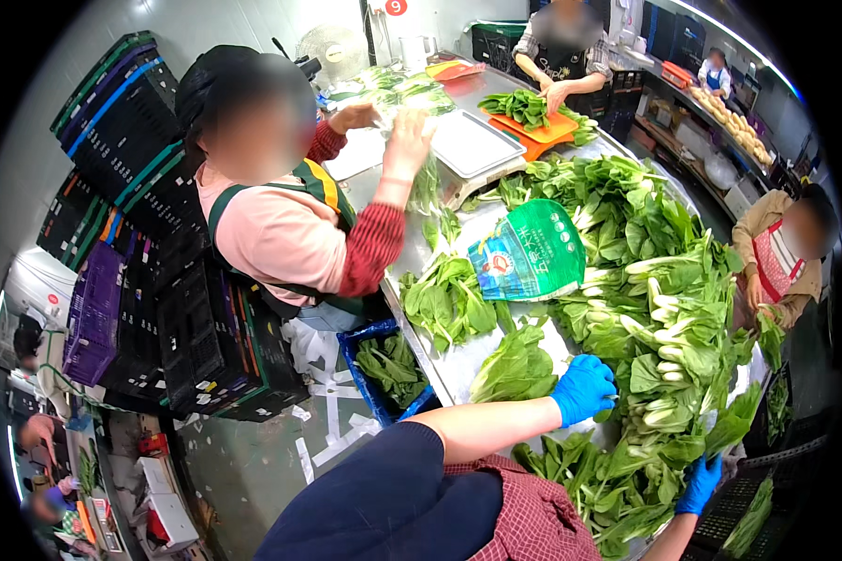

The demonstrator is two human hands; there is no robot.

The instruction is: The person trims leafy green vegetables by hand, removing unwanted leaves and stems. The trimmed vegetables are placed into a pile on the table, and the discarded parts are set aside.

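Note:
My left hand (584, 390), in a blue glove, is over the metal table with curled fingers; a small pale bit shows at the fingertips, and what it holds is hidden. Beside it lies a loose bunch of leafy greens (516, 368). My right hand (700, 484), gloved in blue too, grips a leafy green (735, 423) at the table's far right edge. Between and beyond both hands spreads a large heap of pale-stemmed greens (663, 336). A green and blue printed plastic bag (530, 252) lies among them.
A co-worker in pink handles a clear bag (424, 182) by a weighing scale (473, 144). Another has hands on greens at an orange scale (537, 133); a third stands at right. A blue-lined crate (386, 372) holds greens below the table's edge. Stacked black crates (207, 329) stand left.

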